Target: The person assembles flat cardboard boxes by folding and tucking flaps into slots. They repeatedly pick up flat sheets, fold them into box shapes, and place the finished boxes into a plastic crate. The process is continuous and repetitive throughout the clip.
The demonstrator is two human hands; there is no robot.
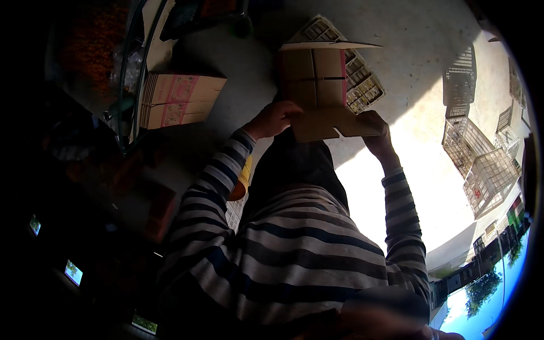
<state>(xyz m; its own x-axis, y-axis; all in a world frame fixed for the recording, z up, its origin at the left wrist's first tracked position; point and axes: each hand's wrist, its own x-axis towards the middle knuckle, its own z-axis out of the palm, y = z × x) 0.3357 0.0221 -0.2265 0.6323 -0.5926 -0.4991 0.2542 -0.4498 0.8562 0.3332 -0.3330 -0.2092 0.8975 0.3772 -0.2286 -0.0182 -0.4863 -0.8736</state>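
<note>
An open cardboard box with a dark red edge stands in front of me, its inside showing and its far flap raised. The near flap, with a slit cut in it, is folded out toward me. My left hand is closed at the left end of this flap, the fingertips partly in shadow. At the flap's right end, my right hand grips the cardboard, the fingers on top and the thumb hidden. Behind and partly under the box lies a pale plastic crate.
Flat-folded printed cartons stand stacked at the left, next to a dark metal frame. A yellow container is beside my left forearm. Mesh plastic crates stand on the sunlit floor at the right.
</note>
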